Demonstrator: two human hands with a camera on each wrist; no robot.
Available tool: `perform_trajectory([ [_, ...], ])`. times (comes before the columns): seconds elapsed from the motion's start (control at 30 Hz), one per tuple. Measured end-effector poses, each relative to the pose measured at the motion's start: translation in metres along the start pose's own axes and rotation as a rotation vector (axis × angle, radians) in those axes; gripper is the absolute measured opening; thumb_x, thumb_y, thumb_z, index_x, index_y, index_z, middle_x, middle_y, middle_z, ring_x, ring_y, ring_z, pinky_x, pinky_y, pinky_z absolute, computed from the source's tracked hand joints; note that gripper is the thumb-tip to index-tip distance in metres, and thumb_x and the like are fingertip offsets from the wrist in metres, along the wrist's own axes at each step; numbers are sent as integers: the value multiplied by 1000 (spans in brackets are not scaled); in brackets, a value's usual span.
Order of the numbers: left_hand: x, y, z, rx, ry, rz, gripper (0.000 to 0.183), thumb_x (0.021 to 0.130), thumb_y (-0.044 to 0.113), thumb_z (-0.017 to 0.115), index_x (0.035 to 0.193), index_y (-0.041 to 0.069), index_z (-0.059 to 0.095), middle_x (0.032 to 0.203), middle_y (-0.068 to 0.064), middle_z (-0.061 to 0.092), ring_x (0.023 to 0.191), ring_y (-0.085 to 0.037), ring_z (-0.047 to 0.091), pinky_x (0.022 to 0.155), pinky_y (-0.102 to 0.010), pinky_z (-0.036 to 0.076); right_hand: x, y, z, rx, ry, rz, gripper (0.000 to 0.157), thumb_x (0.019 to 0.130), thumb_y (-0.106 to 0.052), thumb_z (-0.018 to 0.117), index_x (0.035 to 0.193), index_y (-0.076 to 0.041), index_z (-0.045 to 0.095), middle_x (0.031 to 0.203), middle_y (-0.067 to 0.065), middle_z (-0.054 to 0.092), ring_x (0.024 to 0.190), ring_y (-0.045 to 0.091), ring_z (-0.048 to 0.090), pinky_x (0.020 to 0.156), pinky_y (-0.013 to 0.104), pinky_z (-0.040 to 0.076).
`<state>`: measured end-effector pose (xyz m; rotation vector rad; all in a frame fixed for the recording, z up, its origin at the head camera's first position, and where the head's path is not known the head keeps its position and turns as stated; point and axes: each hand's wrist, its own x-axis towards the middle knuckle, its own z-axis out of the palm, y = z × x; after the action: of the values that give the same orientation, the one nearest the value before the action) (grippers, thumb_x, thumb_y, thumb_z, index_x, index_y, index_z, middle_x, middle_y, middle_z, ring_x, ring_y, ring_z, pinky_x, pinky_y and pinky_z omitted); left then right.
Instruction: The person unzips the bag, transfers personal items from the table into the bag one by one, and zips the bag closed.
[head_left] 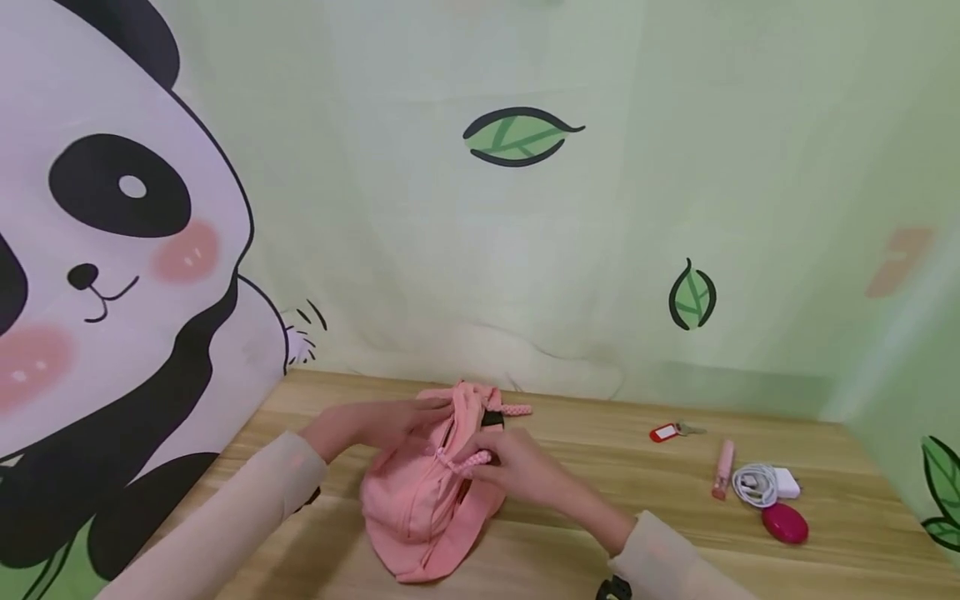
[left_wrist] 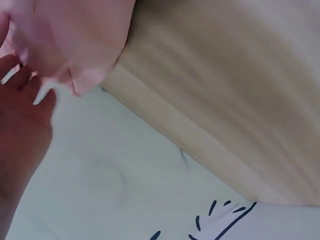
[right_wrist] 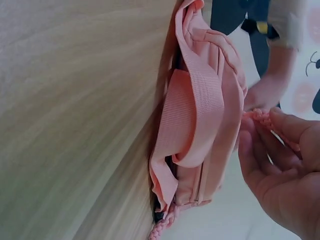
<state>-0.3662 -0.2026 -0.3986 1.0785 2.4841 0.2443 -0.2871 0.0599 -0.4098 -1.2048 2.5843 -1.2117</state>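
A pink fabric bag [head_left: 420,492] with a wide webbing strap [right_wrist: 207,110] lies on the wooden table. My left hand [head_left: 386,423] holds its upper left side, fingers on the fabric beside the zipper. In the left wrist view, the fingers of that hand [left_wrist: 25,110] meet the bag [left_wrist: 75,40] at its edge. Between thumb and fingers, my right hand [head_left: 517,471] pinches a braided pink cord [head_left: 472,460] at the zipper. The right wrist view shows the cord [right_wrist: 262,116] stretched from the bag's side into the right hand [right_wrist: 285,165]. Another braided cord [head_left: 516,409] sticks out at the bag's far end.
On the right of the table [head_left: 600,508] lie a key with a red tag [head_left: 663,432], a pink tube [head_left: 723,469], a coiled white cable [head_left: 755,485], a white charger plug [head_left: 787,482] and a dark pink oval item [head_left: 785,523]. A green printed backdrop [head_left: 420,250] closes off the rear.
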Motion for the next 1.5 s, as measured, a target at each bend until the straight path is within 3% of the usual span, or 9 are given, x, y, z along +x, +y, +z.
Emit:
perform_trajectory([
  [0.17, -20, 5, 22, 47, 68, 127, 62, 108, 33, 47, 161, 9, 25, 169, -10, 18, 154, -33, 16, 122, -51, 22, -3, -5, 0, 2, 95, 55, 12, 94, -12, 73, 105, -11, 77, 100, 0, 75, 79, 2, 60, 69, 21, 52],
  [0.27, -20, 7, 29, 181, 95, 236, 56, 109, 22, 43, 157, -3, 27, 166, -21, 21, 152, -41, 20, 120, -53, 26, -3, -16, 4, -13, 137, 77, 10, 93, -11, 75, 101, -9, 78, 92, 0, 74, 73, 1, 58, 64, 20, 51],
  [0.4, -11, 10, 32, 346, 150, 343, 51, 109, 13, 39, 151, -15, 29, 160, -32, 25, 147, -49, 24, 118, -55, 29, -8, -43, 18, -15, 51, 30, 8, 90, -10, 77, 98, -8, 79, 79, -3, 72, 66, -5, 53, 60, 16, 47],
  [0.63, -2, 10, 25, 320, 134, 356, 49, 108, 7, 40, 147, -20, 30, 157, -37, 26, 145, -54, 25, 117, -58, 29, -32, -71, 38, -277, -272, -239, 8, 87, -11, 78, 94, -14, 80, 85, -14, 72, 76, -16, 50, 72, 1, 40],
  [0.9, -2, 15, 26, 218, 30, 182, 56, 112, 21, 32, 158, -7, 17, 167, -25, 11, 153, -44, 10, 123, -52, 18, -46, -59, 50, -205, -470, -211, 8, 90, -9, 72, 90, -12, 80, 77, -15, 70, 64, -18, 47, 61, 3, 42],
  [1.0, -2, 16, 29, 145, 41, 130, 58, 112, 25, 34, 160, -2, 16, 168, -20, 9, 154, -40, 8, 123, -52, 17, -47, -55, 52, -188, -472, -219, 11, 94, -10, 70, 92, -13, 80, 77, -16, 68, 64, -18, 45, 61, 3, 43],
  [1.2, -5, 19, 39, 194, 133, 146, 54, 110, 23, 41, 157, -2, 29, 166, -20, 21, 151, -41, 22, 119, -52, 28, -51, -46, 30, -65, -398, -211, 20, 102, -18, 62, 115, -14, 76, 98, -18, 69, 84, -16, 52, 76, 6, 47],
  [1.33, -5, 19, 39, 82, 274, 140, 48, 106, 21, 54, 149, -1, 47, 157, -19, 41, 140, -38, 45, 111, -51, 41, -53, -39, 8, 33, -344, -140, 24, 102, -16, 60, 122, -13, 74, 110, -7, 74, 93, -9, 60, 82, 13, 51],
  [1.5, -6, 14, 35, 156, 466, 215, 27, 95, 10, 71, 120, 2, 74, 127, -16, 69, 114, -30, 68, 91, -41, 57, -61, -27, -9, 44, -321, -64, 22, 102, -13, 62, 120, -11, 74, 115, -1, 74, 98, -4, 63, 83, 17, 53],
])
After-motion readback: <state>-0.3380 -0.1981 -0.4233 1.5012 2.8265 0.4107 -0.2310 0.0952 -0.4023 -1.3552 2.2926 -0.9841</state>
